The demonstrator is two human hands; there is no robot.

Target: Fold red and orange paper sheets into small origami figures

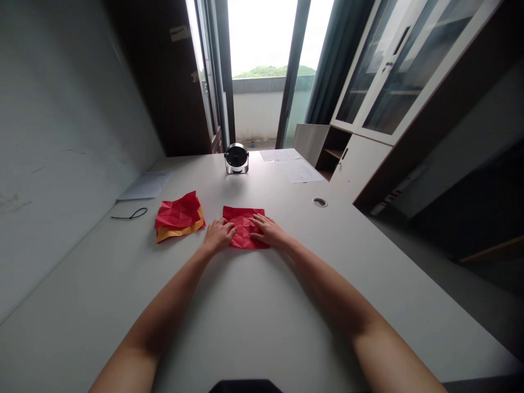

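Observation:
A red sheet of creased paper (244, 240) lies flat on the white table (254, 305) in front of me. My left hand (220, 234) rests on its left edge with the fingers spread. On its right side lies my right hand (268, 230), fingers stretched out over the paper. Fold lines cross the sheet between both hands. To the left of my left hand sits a loose stack of creased sheets, a red one (180, 212) on top of an orange one (178, 232).
A black cable tie (133, 214) and white papers (145, 185) lie by the left wall. Further back stands a round black-and-silver device (236, 158). More papers (303, 170) and a cable hole (320, 202) are on the right, near a glass-door cabinet (393, 82).

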